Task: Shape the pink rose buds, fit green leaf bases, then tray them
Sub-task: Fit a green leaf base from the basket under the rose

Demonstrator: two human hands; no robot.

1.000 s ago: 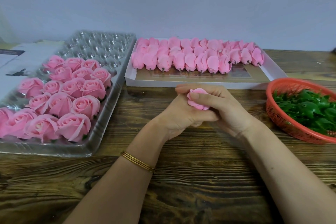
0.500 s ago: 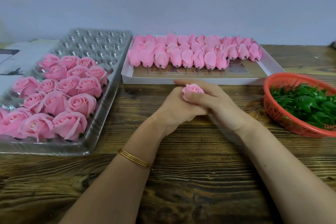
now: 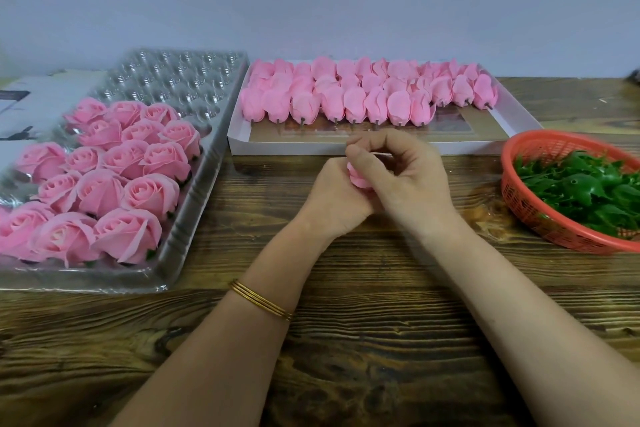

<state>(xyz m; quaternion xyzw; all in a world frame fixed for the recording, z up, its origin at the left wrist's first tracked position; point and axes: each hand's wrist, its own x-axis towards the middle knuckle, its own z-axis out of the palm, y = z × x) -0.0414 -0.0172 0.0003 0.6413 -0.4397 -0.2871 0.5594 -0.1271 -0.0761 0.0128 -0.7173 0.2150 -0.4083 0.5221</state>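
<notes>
Wooden table [image 3: 363, 340], left hand [image 3: 332, 201], right hand [image 3: 412, 180] gripping bud [image 3: 356, 178]

Dark wood-grain table [image 3: 363, 340]. White box [image 3: 294, 148] sits at back centre. Clear tray [image 3: 204, 191] lies just L of box, almost touching its L wall and reaching further fwd. Red basket [image 3: 509, 163] is R of box, near its front R corner. White paper [image 3: 41, 97] is far L of box, its edge overlapped by the tray.

Your tray [image 3: 180, 80] w/ roses [image 3: 104, 167] sits left on table [image 3: 346, 340]; box [image 3: 294, 147] of buds [image 3: 346, 94] behind ctr; basket [image 3: 506, 167] w/ leaves [image 3: 581, 191] at right.
</notes>
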